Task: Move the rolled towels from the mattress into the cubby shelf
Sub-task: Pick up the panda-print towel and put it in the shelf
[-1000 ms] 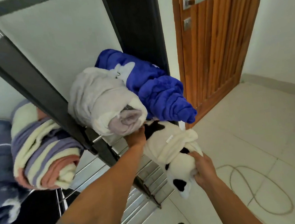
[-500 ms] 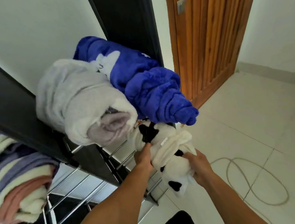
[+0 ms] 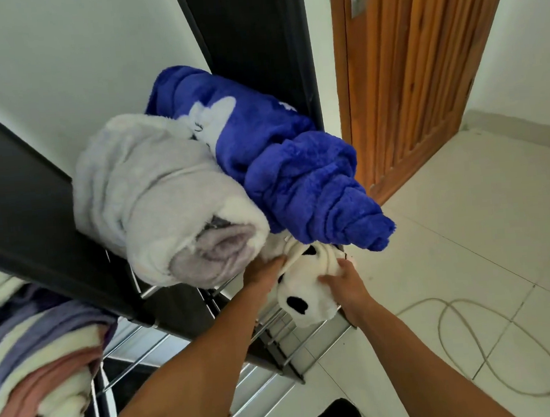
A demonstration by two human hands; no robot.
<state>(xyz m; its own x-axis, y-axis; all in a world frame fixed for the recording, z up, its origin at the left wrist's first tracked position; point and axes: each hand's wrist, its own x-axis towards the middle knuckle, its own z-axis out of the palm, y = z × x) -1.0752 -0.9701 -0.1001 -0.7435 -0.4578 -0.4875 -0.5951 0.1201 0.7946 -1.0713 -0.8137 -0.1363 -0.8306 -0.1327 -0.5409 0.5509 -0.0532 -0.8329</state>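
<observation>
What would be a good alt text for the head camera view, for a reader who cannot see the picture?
Two bare hands, left hand and right hand, press a white and black rolled towel into a wire cubby shelf. A grey rolled towel and a blue rolled towel lie side by side on the level above; a striped rolled towel sits at the left.

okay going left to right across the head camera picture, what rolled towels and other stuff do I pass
Striped towel in the left cubby → grey towel → blue towel, with the black-and-white towel below it, held between the left hand and right hand → wooden door → loop of cord on the floor.
</observation>
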